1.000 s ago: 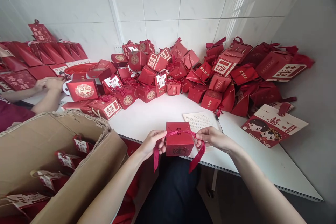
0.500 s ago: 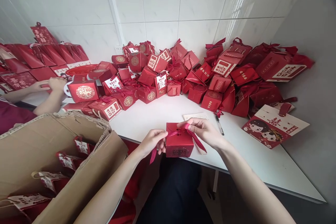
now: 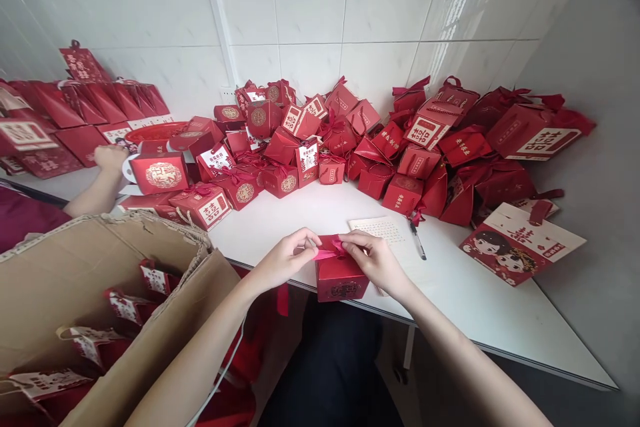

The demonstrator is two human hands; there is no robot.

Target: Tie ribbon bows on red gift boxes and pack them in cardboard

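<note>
A small red gift box (image 3: 342, 280) with a dark round pattern on its front sits at the table's near edge. Across its top runs a crimson ribbon (image 3: 327, 253), looped near the middle of the lid. My left hand (image 3: 287, 257) pinches the ribbon at the box's left side, and a loose tail hangs below it. On the lid's right part, my right hand (image 3: 373, 257) has its fingers closed on the ribbon by the loop. The right hand hides part of the lid and the box's right side.
Several red gift boxes (image 3: 343, 140) are heaped along the wall. A notebook (image 3: 385, 230) and a pen (image 3: 419, 240) lie beyond the box. At left stands a cardboard carton (image 3: 220, 300) holding boxes; another person's hand (image 3: 111, 157) is behind it. A cartoon-printed box (image 3: 520, 247) is at right.
My right hand has come down onto the ribbon at the lid, and the left has risen to the box's upper left. The other person's hands have moved apart.
</note>
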